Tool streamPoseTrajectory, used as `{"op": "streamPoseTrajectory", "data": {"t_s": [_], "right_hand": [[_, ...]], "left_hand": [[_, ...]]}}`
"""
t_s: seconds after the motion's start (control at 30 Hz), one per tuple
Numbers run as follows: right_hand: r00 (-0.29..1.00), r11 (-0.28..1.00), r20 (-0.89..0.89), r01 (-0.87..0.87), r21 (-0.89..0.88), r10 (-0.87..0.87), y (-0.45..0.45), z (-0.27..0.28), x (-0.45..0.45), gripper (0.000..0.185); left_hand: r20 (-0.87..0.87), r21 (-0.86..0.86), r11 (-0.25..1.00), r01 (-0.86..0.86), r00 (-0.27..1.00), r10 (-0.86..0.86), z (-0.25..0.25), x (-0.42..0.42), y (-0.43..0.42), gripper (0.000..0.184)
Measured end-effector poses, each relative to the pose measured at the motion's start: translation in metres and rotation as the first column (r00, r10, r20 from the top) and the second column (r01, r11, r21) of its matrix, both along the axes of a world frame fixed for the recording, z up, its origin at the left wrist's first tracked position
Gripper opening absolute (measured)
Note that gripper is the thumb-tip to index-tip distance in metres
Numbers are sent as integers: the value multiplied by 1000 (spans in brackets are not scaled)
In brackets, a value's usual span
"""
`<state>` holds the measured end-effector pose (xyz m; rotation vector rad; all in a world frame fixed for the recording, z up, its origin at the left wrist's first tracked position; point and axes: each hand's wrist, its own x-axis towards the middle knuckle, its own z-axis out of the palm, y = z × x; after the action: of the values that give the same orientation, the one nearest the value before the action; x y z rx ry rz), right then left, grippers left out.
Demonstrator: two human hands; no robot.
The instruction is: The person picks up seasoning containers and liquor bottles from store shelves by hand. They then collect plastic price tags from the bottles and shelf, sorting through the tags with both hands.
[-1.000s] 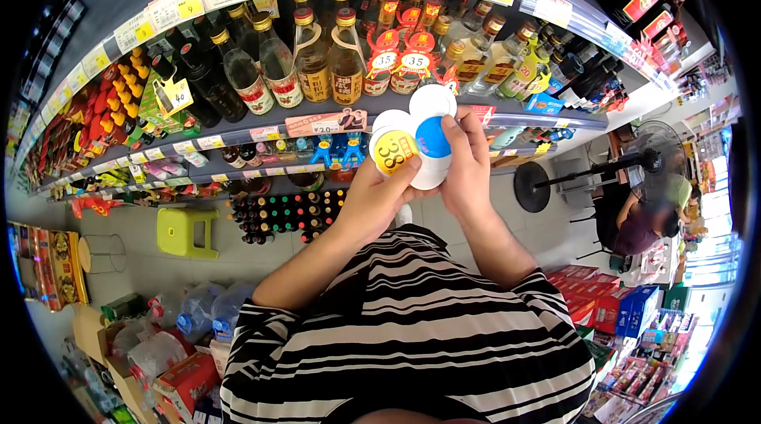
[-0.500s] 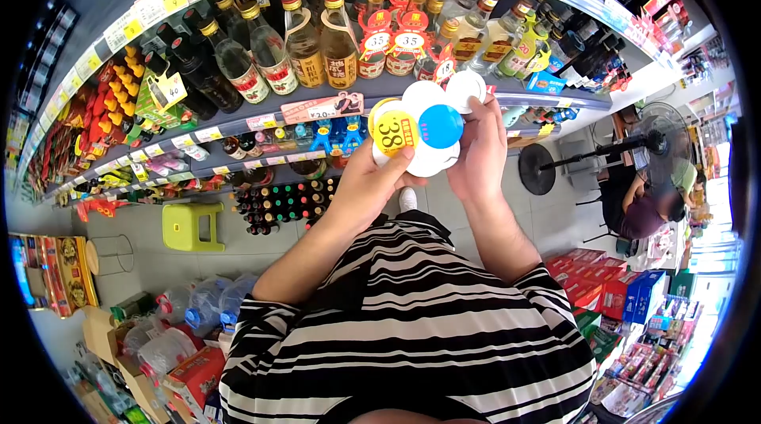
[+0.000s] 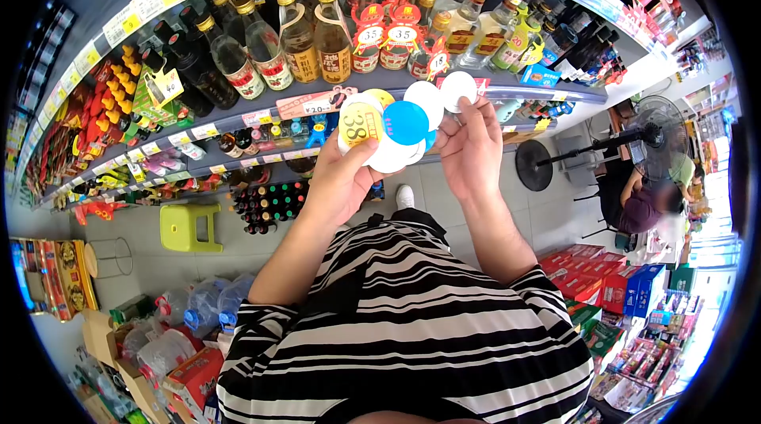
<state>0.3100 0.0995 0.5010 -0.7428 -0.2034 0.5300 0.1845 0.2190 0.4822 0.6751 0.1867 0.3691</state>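
My left hand is closed on a fanned bunch of round price tags. Its thumb presses a yellow and white price tag that reads 38. A blue round tag and several white ones spread out to the right of it. My right hand pinches a white round tag between thumb and fingers. That tag sits at the bunch's right edge; I cannot tell whether it still touches the others. Beyond my hands, glass liquor bottles stand on a shelf, some wearing red tags marked 35.
A lower shelf edge runs below the bottles. On the floor are a green stool, dark bottles and plastic jugs. To the right are a standing fan, a seated person and stacked red boxes.
My left hand has moved left with the bunch of tags. My right hand has shifted slightly left with its white tag. The view has moved a little.
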Motion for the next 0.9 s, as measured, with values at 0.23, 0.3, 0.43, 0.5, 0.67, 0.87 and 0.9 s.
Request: {"op": "streamPoseTrajectory", "data": {"t_s": [0.23,0.3,0.43,0.5,0.67,0.87,0.9], "right_hand": [[995,998,101,-19,-68,26,2,-4,-18,17],[990,996,133,-38,-79,48,4,-4,-22,17],[985,997,172,-7,-77,21,7,-6,-27,17],[969,998,243,58,-38,-47,8,-7,-26,17],[742,993,660,71,94,-116,8,-16,-25,16],[461,998,887,-56,4,22,17,-19,-35,10],[471,998,881,-64,-5,34,18,-20,-37,11]], "left_hand": [[-35,22,1000,-4,999,5,0,-15,-1,38],[-27,14,1000,-18,999,18,-4,-18,0,37],[-59,11,998,-55,997,56,-9,-28,4,33],[-81,16,997,-76,994,78,-8,-34,6,32],[-129,8,994,-107,986,107,-17,-45,11,30],[-129,62,991,-122,983,129,-7,-53,11,29],[-128,65,990,-122,983,130,-7,-55,12,29]]}}
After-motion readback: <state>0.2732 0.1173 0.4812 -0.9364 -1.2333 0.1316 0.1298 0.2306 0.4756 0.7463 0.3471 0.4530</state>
